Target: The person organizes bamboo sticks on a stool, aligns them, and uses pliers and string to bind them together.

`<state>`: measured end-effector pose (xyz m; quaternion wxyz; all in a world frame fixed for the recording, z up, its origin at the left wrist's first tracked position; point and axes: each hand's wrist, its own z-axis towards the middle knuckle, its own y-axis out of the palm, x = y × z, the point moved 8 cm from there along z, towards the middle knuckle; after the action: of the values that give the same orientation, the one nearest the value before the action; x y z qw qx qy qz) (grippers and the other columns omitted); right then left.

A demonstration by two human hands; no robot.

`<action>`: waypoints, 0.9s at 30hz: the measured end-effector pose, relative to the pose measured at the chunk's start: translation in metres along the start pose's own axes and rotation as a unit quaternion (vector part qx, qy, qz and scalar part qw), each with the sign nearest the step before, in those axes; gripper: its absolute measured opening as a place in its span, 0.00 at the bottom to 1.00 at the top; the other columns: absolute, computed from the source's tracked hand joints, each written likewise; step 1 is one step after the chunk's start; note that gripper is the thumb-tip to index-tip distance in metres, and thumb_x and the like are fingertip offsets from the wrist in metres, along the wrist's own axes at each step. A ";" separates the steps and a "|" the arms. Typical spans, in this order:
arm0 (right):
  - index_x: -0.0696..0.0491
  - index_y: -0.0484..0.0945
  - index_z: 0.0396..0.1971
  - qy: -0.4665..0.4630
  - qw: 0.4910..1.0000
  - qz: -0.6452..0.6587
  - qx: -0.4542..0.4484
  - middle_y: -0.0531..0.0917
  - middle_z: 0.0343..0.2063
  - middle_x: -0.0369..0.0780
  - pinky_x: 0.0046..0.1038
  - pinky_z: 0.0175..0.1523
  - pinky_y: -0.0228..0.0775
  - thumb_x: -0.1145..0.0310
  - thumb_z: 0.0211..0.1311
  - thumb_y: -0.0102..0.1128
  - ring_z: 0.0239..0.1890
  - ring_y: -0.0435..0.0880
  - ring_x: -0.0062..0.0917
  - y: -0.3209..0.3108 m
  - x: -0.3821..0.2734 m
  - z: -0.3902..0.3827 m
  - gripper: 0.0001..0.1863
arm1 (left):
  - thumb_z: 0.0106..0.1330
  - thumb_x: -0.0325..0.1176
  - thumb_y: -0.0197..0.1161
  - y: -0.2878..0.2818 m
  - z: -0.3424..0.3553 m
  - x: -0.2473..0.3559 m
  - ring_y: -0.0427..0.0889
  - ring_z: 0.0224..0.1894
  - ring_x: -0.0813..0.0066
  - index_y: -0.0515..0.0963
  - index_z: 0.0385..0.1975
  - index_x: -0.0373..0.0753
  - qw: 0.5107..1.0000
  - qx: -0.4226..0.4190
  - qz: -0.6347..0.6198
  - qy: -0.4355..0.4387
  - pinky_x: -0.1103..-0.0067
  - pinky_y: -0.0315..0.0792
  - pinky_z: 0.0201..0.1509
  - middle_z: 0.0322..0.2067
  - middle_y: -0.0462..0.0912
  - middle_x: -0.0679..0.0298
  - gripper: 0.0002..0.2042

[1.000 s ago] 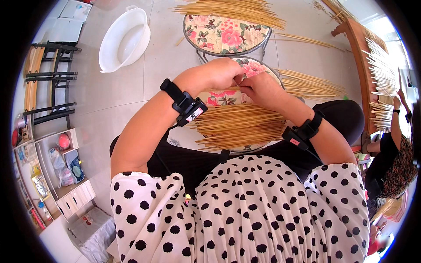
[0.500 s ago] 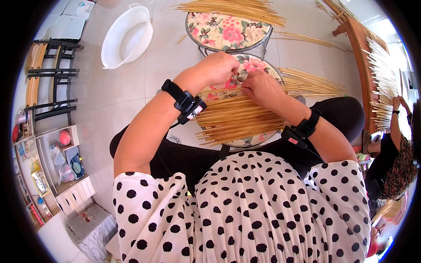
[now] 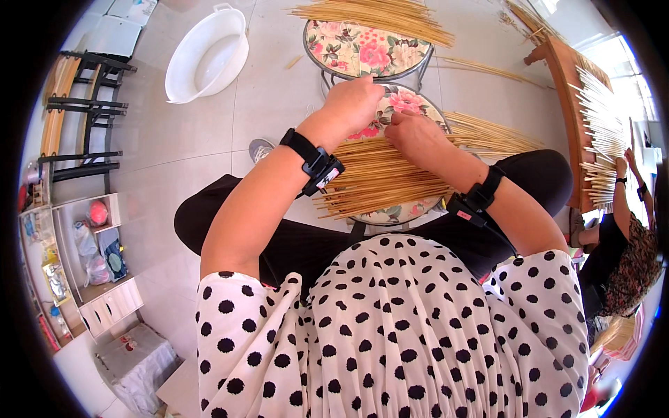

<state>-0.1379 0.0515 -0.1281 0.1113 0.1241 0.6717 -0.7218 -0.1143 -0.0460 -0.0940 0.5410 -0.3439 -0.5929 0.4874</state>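
Note:
A flat row of thin tan stalks [image 3: 390, 177] lies across the near floral-topped round stool [image 3: 410, 102], in front of my knees. My left hand [image 3: 354, 101] is beyond the row's far edge, over the flowered seat, its fingers pinched together. Whatever is between its fingertips is too small to make out. Close to the far edge of the stalks is my right hand [image 3: 418, 139], thumb and fingers closed, with its heel over the row's right part. What it pinches is hidden. A gap separates the two hands.
A second floral stool [image 3: 369, 52] carries more stalks [image 3: 376, 17]. Further stalks [image 3: 495, 130] stick out to the right. A white tub [image 3: 209, 56] stands on the floor at left. At right, another person [image 3: 620, 258] works at a wooden table [image 3: 564, 104] spread with stalks.
My left hand has moved slightly right and up, away from the right hand, widening the gap between them. The right hand stays near the row's far edge.

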 end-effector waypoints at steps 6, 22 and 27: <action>0.54 0.77 0.24 0.017 1.000 -0.008 -0.020 0.77 0.27 0.40 0.37 0.39 0.74 0.68 0.56 0.56 0.34 0.81 0.36 -0.002 0.001 -0.003 0.06 | 0.54 0.22 0.58 -0.040 -0.020 0.024 0.79 0.36 0.56 0.76 0.33 0.37 0.996 0.075 0.035 0.022 0.66 0.74 0.35 0.33 0.75 0.57 0.07; 0.55 0.74 0.45 0.077 0.995 0.003 0.062 0.77 0.42 0.41 0.38 0.54 0.70 0.69 0.56 0.57 0.52 0.74 0.36 -0.038 -0.027 -0.047 0.16 | 0.59 0.31 0.60 0.002 -0.107 0.059 0.65 0.63 0.56 0.65 0.59 0.30 0.999 -0.006 0.039 0.010 0.64 0.63 0.63 0.57 0.68 0.52 0.27; 0.58 0.67 0.58 0.119 0.989 0.011 0.085 0.68 0.59 0.44 0.40 0.64 0.60 0.64 0.58 0.59 0.65 0.64 0.37 -0.018 -0.033 -0.071 0.28 | 0.57 0.44 0.65 0.021 -0.121 0.063 0.53 0.71 0.57 0.59 0.65 0.32 1.000 0.026 0.009 -0.013 0.58 0.52 0.69 0.66 0.59 0.53 0.38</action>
<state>-0.1106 0.1235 -0.1047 0.0271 0.2254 0.6149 -0.7552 -0.0096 0.0444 -0.1021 0.5377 -0.3283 -0.5840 0.5119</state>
